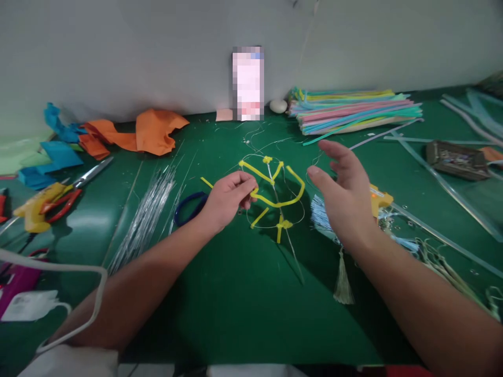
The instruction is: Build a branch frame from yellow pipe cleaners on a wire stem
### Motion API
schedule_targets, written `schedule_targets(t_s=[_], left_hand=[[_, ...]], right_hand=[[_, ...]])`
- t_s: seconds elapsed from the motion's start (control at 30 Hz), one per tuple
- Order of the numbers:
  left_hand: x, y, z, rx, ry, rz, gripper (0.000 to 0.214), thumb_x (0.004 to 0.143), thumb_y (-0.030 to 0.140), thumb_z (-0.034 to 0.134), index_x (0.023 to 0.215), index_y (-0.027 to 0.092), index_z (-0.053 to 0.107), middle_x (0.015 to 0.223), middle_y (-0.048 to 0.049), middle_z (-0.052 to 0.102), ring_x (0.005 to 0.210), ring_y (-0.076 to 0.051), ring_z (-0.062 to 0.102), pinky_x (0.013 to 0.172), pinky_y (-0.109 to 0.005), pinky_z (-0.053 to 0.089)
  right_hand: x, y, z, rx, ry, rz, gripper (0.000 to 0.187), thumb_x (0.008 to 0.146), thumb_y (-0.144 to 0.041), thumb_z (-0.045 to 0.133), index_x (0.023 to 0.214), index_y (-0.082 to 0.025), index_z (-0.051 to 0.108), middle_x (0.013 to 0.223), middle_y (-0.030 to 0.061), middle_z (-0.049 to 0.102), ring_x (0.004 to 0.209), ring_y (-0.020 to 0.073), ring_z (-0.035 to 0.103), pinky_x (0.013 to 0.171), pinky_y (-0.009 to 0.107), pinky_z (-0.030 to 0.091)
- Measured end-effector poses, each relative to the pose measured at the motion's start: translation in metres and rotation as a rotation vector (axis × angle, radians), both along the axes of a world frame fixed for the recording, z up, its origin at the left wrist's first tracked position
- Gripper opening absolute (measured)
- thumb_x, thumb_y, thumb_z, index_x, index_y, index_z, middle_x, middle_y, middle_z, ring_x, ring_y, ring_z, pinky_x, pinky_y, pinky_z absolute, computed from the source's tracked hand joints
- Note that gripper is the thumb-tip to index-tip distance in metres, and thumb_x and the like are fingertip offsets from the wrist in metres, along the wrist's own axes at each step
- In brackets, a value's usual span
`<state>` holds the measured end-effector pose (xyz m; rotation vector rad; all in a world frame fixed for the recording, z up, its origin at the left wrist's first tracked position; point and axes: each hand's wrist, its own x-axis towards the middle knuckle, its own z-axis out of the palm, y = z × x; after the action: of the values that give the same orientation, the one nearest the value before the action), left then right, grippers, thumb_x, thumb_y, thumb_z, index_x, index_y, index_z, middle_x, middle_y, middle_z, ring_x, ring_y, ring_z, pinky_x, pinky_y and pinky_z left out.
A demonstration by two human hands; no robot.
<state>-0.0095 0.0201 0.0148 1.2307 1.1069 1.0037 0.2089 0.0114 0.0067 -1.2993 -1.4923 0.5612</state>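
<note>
Frame [283, 203], yellow-wrapped wire: my left hand [228, 198] pinches its 9 o'clock edge; right hand [346, 196] released, hovering at 3 o'clock. Firm pinch advisable.

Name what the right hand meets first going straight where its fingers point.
The right hand would probably meet the yellow pipe-cleaner and wire frame held by the left hand; depth unclear.

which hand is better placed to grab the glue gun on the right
Right, likely: the right hand is open beside that glue gun, while the left hand pinches the yellow frame.
</note>
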Motion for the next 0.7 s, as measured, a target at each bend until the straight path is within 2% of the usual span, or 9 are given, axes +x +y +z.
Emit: schedule_targets(t_s=[0.13, 0.23, 0.37, 0.43, 0.5, 0.63, 0.7], left_hand=[[-0.001, -0.001, -0.001, -0.026, -0.036, -0.12, 0.017, 0.086, 0.029, 0.064, 0.075, 0.017, 0.06, 0.069, 0.0033, 0.057, 0.052, -0.006, 0.053, 0.05, -0.019, 0.042], [-0.001, -0.003, -0.002, -0.041, -0.048, -0.22, 0.017, 0.086, 0.029, 0.064, 0.075, 0.017, 0.059, 0.069, 0.0038, 0.056, 0.051, -0.005, 0.052, 0.051, -0.02, 0.043], [-0.002, -0.004, -0.002, -0.054, -0.025, -0.303, 0.019, 0.084, 0.03, 0.064, 0.072, 0.017, 0.059, 0.067, 0.0029, 0.058, 0.051, -0.006, 0.052, 0.054, -0.022, 0.045], [-0.003, -0.003, -0.002, -0.04, 0.033, -0.283, 0.019, 0.082, 0.031, 0.066, 0.071, 0.017, 0.06, 0.068, 0.0017, 0.06, 0.055, -0.008, 0.053, 0.057, -0.023, 0.046], [-0.004, -0.002, -0.003, -0.015, 0.123, -0.203, 0.019, 0.081, 0.034, 0.068, 0.075, 0.017, 0.063, 0.071, -0.0002, 0.064, 0.058, -0.009, 0.056, 0.057, -0.023, 0.047], [-0.002, -0.001, -0.004, 0.103, 0.208, 0.006, 0.031, 0.085, 0.039, 0.067, 0.107, 0.018, 0.066, 0.088, -0.005, 0.071, 0.071, -0.013, 0.064, 0.064, -0.025, 0.05], [-0.001, -0.001, -0.003, 0.227, 0.263, 0.031, 0.031, 0.085, 0.034, 0.067, 0.113, 0.019, 0.066, 0.096, -0.0058, 0.072, 0.082, -0.015, 0.066, 0.072, -0.026, 0.051]], right_hand=[[0.001, 0.009, 0.009, -0.032, -0.204, 0.129, 0.043, 0.09, -0.033, 0.059, 0.132, -0.029, 0.059, 0.138, 0.0053, 0.062, 0.13, 0.0279, 0.055, 0.111, 0.051, 0.041], [-0.004, 0.014, 0.01, -0.078, -0.338, 0.167, 0.038, 0.091, -0.03, 0.056, 0.126, -0.024, 0.066, 0.126, 0.0077, 0.07, 0.121, 0.0283, 0.062, 0.107, 0.051, 0.045], [-0.006, 0.015, 0.006, -0.217, -0.346, 0.192, 0.027, 0.089, -0.031, 0.056, 0.106, -0.022, 0.076, 0.107, 0.0069, 0.077, 0.102, 0.0262, 0.069, 0.093, 0.045, 0.052], [-0.006, 0.014, 0.004, -0.29, -0.281, 0.211, 0.024, 0.088, -0.033, 0.058, 0.098, -0.023, 0.077, 0.097, 0.0056, 0.077, 0.091, 0.0243, 0.07, 0.084, 0.042, 0.053], [-0.005, 0.012, 0.003, -0.344, -0.211, 0.24, 0.022, 0.087, -0.036, 0.061, 0.093, -0.023, 0.077, 0.09, 0.0048, 0.077, 0.083, 0.0228, 0.069, 0.078, 0.039, 0.053], [-0.006, 0.01, 0.0, -0.377, -0.139, 0.295, 0.02, 0.086, -0.038, 0.063, 0.088, -0.023, 0.076, 0.084, 0.0036, 0.074, 0.078, 0.0199, 0.066, 0.072, 0.035, 0.05], [-0.008, 0.009, -0.001, -0.381, -0.128, 0.315, 0.02, 0.087, -0.038, 0.062, 0.087, -0.023, 0.075, 0.082, 0.003, 0.074, 0.076, 0.0191, 0.065, 0.071, 0.034, 0.049]])
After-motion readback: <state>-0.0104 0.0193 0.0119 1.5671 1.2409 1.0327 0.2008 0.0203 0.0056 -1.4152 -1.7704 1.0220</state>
